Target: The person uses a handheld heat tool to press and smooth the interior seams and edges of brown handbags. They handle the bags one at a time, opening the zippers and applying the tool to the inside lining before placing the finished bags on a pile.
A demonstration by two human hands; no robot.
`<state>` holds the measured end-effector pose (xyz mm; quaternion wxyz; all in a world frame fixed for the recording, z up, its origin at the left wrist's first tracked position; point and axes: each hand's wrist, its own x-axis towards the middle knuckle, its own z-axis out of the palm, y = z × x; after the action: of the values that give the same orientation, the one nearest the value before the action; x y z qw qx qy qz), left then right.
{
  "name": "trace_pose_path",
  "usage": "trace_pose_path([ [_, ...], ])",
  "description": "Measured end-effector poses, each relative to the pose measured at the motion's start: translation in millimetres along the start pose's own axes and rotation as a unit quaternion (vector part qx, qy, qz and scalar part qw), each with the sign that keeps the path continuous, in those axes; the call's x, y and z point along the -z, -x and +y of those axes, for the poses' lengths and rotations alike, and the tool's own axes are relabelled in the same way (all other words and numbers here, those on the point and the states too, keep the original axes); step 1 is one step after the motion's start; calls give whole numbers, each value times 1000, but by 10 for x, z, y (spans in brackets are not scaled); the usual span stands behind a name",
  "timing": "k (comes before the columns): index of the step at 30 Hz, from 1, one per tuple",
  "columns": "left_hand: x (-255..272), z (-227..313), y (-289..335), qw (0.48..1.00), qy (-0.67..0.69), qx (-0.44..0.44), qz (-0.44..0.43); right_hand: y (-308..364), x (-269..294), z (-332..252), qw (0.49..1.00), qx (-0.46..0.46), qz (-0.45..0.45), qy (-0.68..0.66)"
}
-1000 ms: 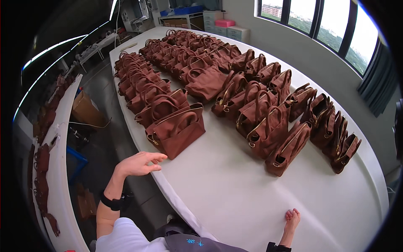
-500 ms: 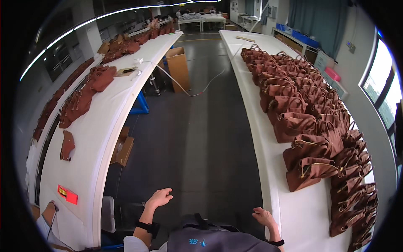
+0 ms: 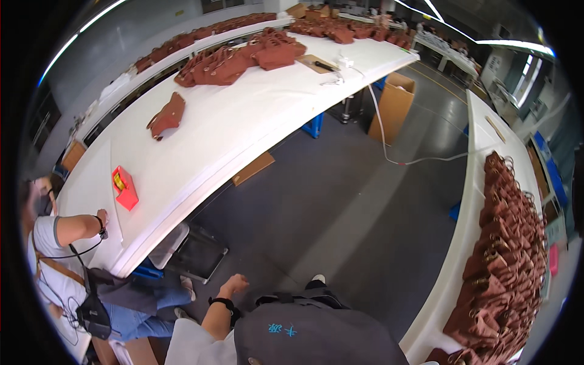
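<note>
My left hand hangs over the dark floor in front of my apron, a black band round its wrist. It holds nothing and touches nothing; the fingers are loosely bent and look apart. My right hand is out of view. Nearest to the left hand is a dark-framed stool or cart by the end of the left table. Brown handbags lie grouped on that white table, and one brown piece lies alone, nearer me.
A person stands at the left table's near end, an arm on it, beside a red tape dispenser. Rows of brown handbags fill the right table. A white cable hangs across the aisle near a cardboard box.
My view has swung left, bringing the left table and the person beside it further in. My right hand has gone out of view. My left hand stays low before me.
</note>
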<state>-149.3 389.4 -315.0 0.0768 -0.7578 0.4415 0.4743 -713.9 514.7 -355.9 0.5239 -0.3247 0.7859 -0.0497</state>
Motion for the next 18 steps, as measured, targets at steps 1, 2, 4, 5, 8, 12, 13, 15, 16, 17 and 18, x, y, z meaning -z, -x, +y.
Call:
trace_pose_path([
  [1, 140, 255, -67, 1000, 11, 2, 8, -220, 119, -161, 1000, -4, -12, 3],
  [2, 300, 537, -95, 999, 19, -28, 12, -451, 247, -335, 1000, -10, -19, 5],
  [4, 578, 810, -298, 987, 97, -100, 74, -1001, 481, -857, 999, -3, -32, 9],
  [5, 740, 873, -458, 969, 157, -143, 122, -1323, 571, -1211, 999, 4, -36, 7],
  [8, 1414, 1521, -540, 924, 305, -172, 152, -2141, 913, -2236, 998, 56, 9, 17],
  [12, 2472, 1864, -722, 807, 516, -203, 203, -2574, 933, -3949, 969, 236, 61, 42],
  [13, 2759, 1800, -835, 766, 564, -215, 221, -2615, 853, -4325, 965, 256, 50, 37],
  [15, 3370, 1704, -1070, 687, 639, -210, 275, -2663, 610, -4928, 955, 292, 33, 27],
  [16, 3690, 1572, -1227, 641, 674, -208, 304, -2655, 471, -5137, 949, 309, 11, 58],
  [17, 3994, 1379, -1361, 590, 706, -203, 335, -2633, 314, -5338, 941, 325, -14, 91],
  [18, 4299, 1201, -1527, 554, 723, -207, 357, -2667, 211, -5552, 931, 342, -36, 124],
])
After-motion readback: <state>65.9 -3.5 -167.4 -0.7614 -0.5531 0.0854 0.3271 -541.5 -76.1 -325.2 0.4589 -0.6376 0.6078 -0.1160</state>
